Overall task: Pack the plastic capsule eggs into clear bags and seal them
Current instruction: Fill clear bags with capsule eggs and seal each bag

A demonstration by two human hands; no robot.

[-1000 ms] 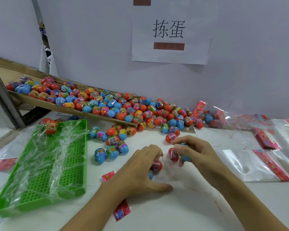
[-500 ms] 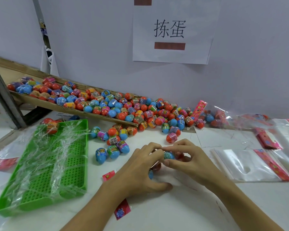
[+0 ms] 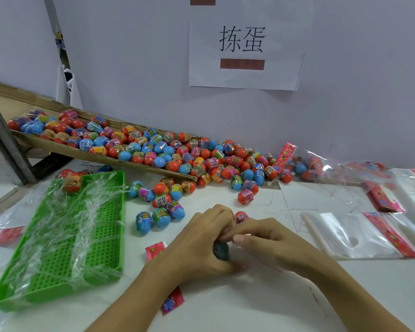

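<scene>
My left hand (image 3: 201, 240) and my right hand (image 3: 271, 240) meet at the table's middle, fingers curled round a cluster of capsule eggs. A blue egg (image 3: 222, 251) shows under the left fingers and a red egg (image 3: 240, 216) peeks out behind the right fingers. A clear bag with a red header (image 3: 170, 301) lies under my left forearm; its plastic is hard to make out. Many red and blue eggs (image 3: 153, 149) fill a sloped cardboard chute, and several loose eggs (image 3: 161, 202) lie on the table in front of it.
A green perforated tray (image 3: 58, 236) holding crumpled clear film stands at the left. Flat clear bags with red headers (image 3: 359, 233) lie at the right. Filled bags (image 3: 321, 166) sit by the wall. A paper sign (image 3: 244, 44) hangs on the wall.
My right hand has moved left and closed in against the left hand, bringing its eggs into the cluster. The left hand has stayed in place.
</scene>
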